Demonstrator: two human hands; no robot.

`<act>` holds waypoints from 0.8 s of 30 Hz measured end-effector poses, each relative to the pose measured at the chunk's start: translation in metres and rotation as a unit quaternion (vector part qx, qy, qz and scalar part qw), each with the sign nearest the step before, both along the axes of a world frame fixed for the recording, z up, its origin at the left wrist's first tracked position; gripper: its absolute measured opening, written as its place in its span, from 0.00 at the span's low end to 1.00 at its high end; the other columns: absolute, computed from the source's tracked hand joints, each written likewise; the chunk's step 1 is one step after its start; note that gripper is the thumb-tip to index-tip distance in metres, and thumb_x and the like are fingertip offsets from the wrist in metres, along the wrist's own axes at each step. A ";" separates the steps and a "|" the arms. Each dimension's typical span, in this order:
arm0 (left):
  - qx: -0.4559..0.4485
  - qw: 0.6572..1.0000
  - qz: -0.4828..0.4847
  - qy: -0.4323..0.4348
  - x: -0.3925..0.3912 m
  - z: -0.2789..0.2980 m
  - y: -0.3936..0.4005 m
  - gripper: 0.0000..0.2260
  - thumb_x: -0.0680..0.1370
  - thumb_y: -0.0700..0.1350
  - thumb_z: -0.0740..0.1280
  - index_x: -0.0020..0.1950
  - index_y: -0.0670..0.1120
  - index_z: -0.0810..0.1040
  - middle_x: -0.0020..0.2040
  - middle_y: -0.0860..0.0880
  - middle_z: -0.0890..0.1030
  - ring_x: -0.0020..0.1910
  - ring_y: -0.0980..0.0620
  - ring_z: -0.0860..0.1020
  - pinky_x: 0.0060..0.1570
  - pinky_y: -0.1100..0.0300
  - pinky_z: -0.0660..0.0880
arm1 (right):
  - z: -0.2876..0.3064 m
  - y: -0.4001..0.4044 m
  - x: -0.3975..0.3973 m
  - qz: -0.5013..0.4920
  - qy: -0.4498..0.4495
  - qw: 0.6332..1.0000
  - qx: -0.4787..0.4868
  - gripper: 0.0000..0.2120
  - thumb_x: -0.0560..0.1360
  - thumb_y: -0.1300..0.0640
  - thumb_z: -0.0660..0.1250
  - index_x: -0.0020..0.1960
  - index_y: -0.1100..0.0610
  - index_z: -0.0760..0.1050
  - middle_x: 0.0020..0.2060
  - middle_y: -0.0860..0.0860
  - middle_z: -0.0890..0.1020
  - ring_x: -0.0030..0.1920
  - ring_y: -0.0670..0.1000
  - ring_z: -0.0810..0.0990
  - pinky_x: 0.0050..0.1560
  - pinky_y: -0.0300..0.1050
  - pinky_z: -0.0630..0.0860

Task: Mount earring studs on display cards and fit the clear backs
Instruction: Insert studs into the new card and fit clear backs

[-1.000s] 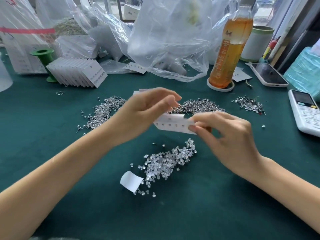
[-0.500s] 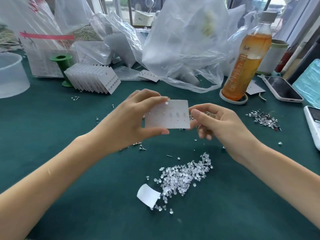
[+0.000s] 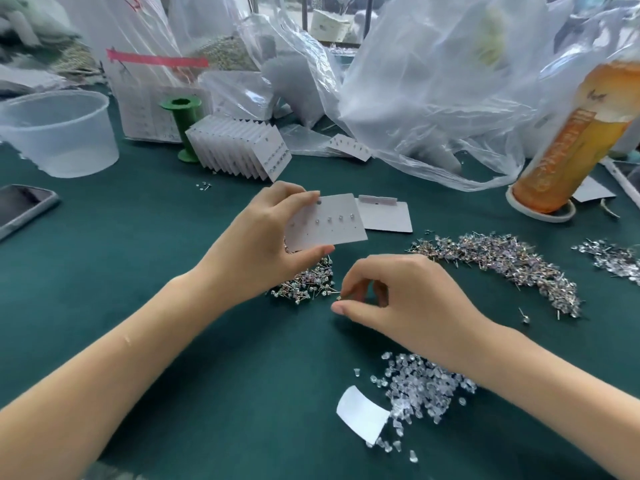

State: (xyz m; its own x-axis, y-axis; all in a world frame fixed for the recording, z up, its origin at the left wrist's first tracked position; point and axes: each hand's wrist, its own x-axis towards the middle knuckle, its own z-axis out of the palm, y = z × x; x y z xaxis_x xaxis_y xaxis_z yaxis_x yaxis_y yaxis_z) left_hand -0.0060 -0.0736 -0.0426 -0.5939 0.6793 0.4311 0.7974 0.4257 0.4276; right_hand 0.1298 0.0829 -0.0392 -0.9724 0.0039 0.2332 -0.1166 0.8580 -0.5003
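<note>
My left hand (image 3: 256, 247) pinches a white display card (image 3: 329, 223) by its left edge and holds it above the green table; a row of studs sits in the card. My right hand (image 3: 401, 299) is lower, at the edge of a small pile of studs (image 3: 308, 285), with thumb and forefinger curled round one stud at the fingertips. A longer pile of studs (image 3: 502, 261) lies to the right. The clear backs (image 3: 422, 386) form a heap near my right forearm, beside a curled white paper slip (image 3: 362, 414).
A blank card (image 3: 388, 216) lies flat behind the held one. A fanned stack of cards (image 3: 242, 150), a green spool (image 3: 181, 126), a clear plastic tub (image 3: 59, 133) and plastic bags (image 3: 433, 91) crowd the back. A phone (image 3: 20, 209) lies left, an orange drink bottle (image 3: 568, 140) right.
My right hand let go of the card's right edge and dropped to the stud pile, pinching a stud. My left hand keeps the card raised. The camera view shifted left.
</note>
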 end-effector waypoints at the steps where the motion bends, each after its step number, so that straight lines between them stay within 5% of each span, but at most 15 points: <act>1: -0.001 1.000 0.000 0.000 0.000 0.000 0.000 0.30 0.69 0.52 0.74 0.67 0.42 0.73 0.59 0.47 0.74 0.59 0.52 0.72 0.61 0.71 0.63 | 0.000 -0.001 0.001 0.006 0.008 1.000 0.004 0.06 0.70 0.46 0.72 0.42 0.46 0.77 0.31 0.38 0.75 0.32 0.39 0.72 0.38 0.37 0.70; 9: -0.022 1.000 -0.003 -0.010 -0.002 -0.001 -0.001 0.32 0.70 0.54 0.73 0.70 0.44 0.69 0.62 0.48 0.74 0.61 0.51 0.72 0.62 0.65 0.64 | 0.000 -0.008 0.002 0.039 0.040 0.995 0.079 0.03 0.71 0.57 0.74 0.40 0.51 0.81 0.35 0.44 0.79 0.32 0.42 0.66 0.35 0.41 0.71; 14: -0.020 0.999 -0.011 -0.030 0.001 -0.003 -0.001 0.34 0.70 0.55 0.73 0.72 0.48 0.65 0.60 0.51 0.74 0.61 0.53 0.71 0.61 0.64 0.65 | -0.002 -0.009 0.002 0.048 0.061 0.990 0.116 0.03 0.72 0.58 0.73 0.41 0.54 0.79 0.35 0.44 0.79 0.34 0.47 0.75 0.37 0.43 0.73; 17: -0.013 0.999 -0.020 -0.036 0.002 -0.003 -0.001 0.34 0.70 0.55 0.72 0.72 0.48 0.65 0.59 0.51 0.74 0.60 0.53 0.72 0.61 0.61 0.67 | 0.003 -0.003 0.001 0.013 0.037 0.999 0.004 0.03 0.72 0.56 0.71 0.42 0.50 0.78 0.31 0.39 0.77 0.31 0.41 0.71 0.36 0.38 0.69; 19: -0.009 0.999 -0.024 -0.041 0.004 -0.003 -0.001 0.33 0.69 0.57 0.71 0.71 0.49 0.66 0.59 0.52 0.74 0.60 0.53 0.72 0.61 0.59 0.68 | 0.007 0.003 -0.002 -0.001 0.016 0.992 -0.129 0.04 0.72 0.58 0.71 0.40 0.51 0.79 0.30 0.45 0.80 0.30 0.44 0.74 0.34 0.37 0.71; 22: -0.006 0.998 -0.035 -0.051 0.006 -0.003 0.000 0.33 0.69 0.57 0.71 0.71 0.49 0.66 0.59 0.52 0.74 0.61 0.54 0.72 0.62 0.57 0.69 | 0.013 0.010 -0.007 -0.016 -0.015 0.962 -0.273 0.06 0.71 0.63 0.72 0.40 0.53 0.81 0.33 0.51 0.84 0.35 0.54 0.80 0.39 0.47 0.76; 24: -0.005 0.998 -0.043 -0.055 0.008 -0.004 0.001 0.33 0.69 0.58 0.72 0.71 0.50 0.67 0.59 0.53 0.74 0.61 0.55 0.72 0.61 0.56 0.69 | 0.016 0.013 -0.009 -0.014 -0.040 0.946 -0.321 0.06 0.72 0.65 0.72 0.43 0.54 0.82 0.34 0.50 0.85 0.32 0.47 0.80 0.35 0.36 0.75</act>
